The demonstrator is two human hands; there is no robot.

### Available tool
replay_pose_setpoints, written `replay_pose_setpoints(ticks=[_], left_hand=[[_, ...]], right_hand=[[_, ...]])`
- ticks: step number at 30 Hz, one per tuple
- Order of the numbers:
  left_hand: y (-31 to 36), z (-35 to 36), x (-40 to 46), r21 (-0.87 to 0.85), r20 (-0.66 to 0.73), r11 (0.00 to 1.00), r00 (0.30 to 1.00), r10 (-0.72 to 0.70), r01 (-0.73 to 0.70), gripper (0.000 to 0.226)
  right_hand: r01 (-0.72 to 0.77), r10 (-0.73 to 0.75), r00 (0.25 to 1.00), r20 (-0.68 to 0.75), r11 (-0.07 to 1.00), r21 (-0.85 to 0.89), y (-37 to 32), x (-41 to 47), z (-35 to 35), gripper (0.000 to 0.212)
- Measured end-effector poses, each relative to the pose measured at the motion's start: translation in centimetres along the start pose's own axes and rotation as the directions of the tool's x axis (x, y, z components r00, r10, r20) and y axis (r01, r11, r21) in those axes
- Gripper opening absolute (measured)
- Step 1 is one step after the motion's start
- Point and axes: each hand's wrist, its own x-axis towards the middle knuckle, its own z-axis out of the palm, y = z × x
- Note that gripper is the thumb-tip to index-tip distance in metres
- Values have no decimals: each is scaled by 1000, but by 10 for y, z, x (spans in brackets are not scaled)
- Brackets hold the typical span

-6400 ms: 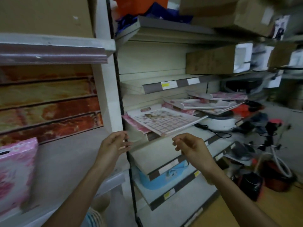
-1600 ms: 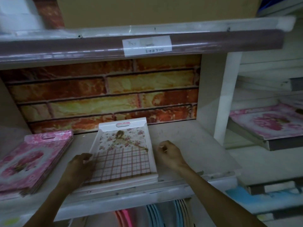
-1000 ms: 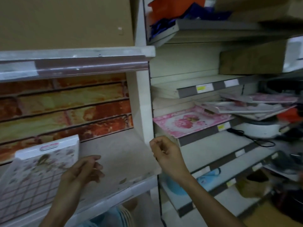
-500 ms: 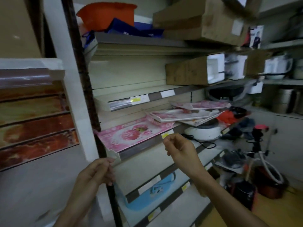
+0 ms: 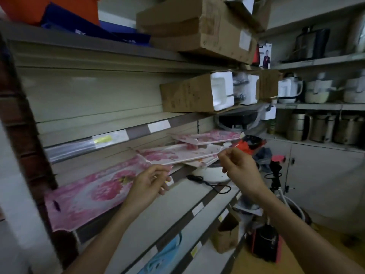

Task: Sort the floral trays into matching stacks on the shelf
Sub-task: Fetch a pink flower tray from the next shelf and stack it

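A large pink floral tray (image 5: 94,194) lies flat at the left of the middle shelf. To its right, a white-rimmed pink floral tray (image 5: 177,153) rests tilted over another tray (image 5: 199,162). A further pink tray (image 5: 209,136) sits higher behind them. My left hand (image 5: 150,182) hovers over the right end of the large pink tray, fingers loosely apart, tips just below the white-rimmed tray's front edge. My right hand (image 5: 241,167) is curled, thumb and forefinger pinched at that tray's right corner. Whether it touches the tray is unclear.
A white round appliance (image 5: 209,173) with a black cord (image 5: 207,182) sits under the tilted trays. Cardboard boxes (image 5: 189,93) fill the shelves above. A blue item (image 5: 164,256) lies on a lower shelf. A tripod (image 5: 276,175) and a black-and-red appliance (image 5: 266,246) stand on the floor.
The view swung right, away from the brick-backed shelf where the plaid floral tray was set down. Both empty hands rose from the shelf's front edge toward the tilted trays.
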Motion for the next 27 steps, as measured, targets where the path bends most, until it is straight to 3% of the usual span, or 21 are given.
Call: replay_pose_setpoints(ticks=[3,9,13,18,23,27], left_hand=[[-11,30,59,-225,41,960,986,-160,165,14],[-28,78,165,-560,159,714,900,-406,421,10],[-40,100,218,-583,228,640,857,-462,500,17],[-60,123,265,-608,227,573,811,-539,550,49],[-70,144,301,-625,221,534,785,-579,570,28],[-73,163,320,-637,110,569,791,-601,521,39]], right_hand=[[7,-9,999,-41,999,-46,14,42,-10,16],[1,-8,998,-60,992,-123,36,119,-17,16],[-32,24,997,-71,992,-123,58,156,-12,14],[-69,63,997,-50,989,-131,91,183,-7,15],[-85,80,996,-45,987,-134,123,210,-14,11],[-70,68,998,-17,985,-158,154,231,-23,13]])
